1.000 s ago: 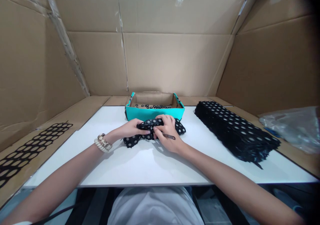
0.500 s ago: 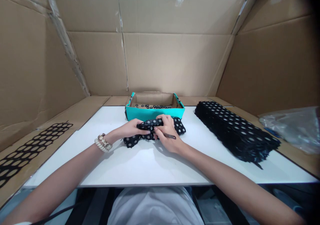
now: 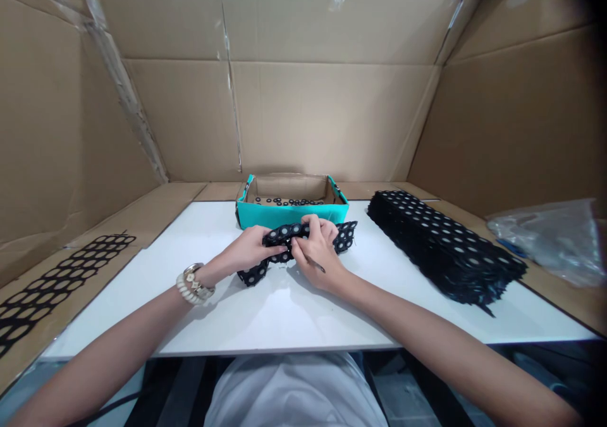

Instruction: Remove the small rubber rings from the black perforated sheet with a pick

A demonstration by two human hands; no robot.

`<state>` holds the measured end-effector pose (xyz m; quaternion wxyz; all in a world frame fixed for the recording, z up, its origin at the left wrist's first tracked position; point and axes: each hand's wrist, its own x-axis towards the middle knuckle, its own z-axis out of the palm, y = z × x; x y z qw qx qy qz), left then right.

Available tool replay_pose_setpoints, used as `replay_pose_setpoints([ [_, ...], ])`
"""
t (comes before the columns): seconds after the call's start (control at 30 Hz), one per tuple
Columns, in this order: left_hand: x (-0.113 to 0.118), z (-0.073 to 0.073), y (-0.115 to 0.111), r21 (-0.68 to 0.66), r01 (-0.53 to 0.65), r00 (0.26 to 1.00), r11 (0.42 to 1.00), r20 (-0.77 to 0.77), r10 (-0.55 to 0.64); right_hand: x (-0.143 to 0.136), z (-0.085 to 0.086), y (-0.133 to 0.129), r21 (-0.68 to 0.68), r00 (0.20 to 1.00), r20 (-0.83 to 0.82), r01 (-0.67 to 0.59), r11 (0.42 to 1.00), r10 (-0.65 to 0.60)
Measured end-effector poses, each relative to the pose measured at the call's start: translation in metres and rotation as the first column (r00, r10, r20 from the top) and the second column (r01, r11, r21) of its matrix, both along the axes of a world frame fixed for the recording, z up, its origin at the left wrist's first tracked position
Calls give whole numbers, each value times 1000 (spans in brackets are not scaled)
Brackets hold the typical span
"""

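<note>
A black strip with pale round dots (image 3: 345, 237) is folded and bunched just above the white table, in front of the turquoise box. My left hand (image 3: 246, 250), with bracelets at the wrist, pinches its left part between thumb and fingers. My right hand (image 3: 318, 250) is closed at the strip's middle, its fingers pressed to the material. A thin brown tool (image 3: 315, 264) passes through that hand, its back end sticking out below the thumb; its tip is hidden among the fingers. One end of the strip hangs below my left hand, the other spreads to the right.
Behind my hands stands an open turquoise box (image 3: 291, 214) with several small black rings (image 3: 303, 203) inside. At right lies a thick stack of black dotted sheets (image 3: 441, 243), beside a clear plastic bag (image 3: 550, 237). A black holed sheet (image 3: 66, 281) lies left. Cardboard walls surround the table.
The strip has been lifted and tilted a little, its right end now higher. The brown tool in my right hand has turned to slope more downward.
</note>
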<state>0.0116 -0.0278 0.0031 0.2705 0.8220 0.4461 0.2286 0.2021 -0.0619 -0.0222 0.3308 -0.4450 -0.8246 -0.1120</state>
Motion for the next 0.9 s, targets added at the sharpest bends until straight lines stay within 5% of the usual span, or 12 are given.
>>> replay_pose_setpoints([
  [0.5,7,-6,-6,-101,-71,995,992,69,78,-1,-2,1,83,995,79,57,995,-63],
  [0.9,12,-8,-15,105,-33,998,994,61,27,1,-10,7,157,989,97,94,983,-110],
])
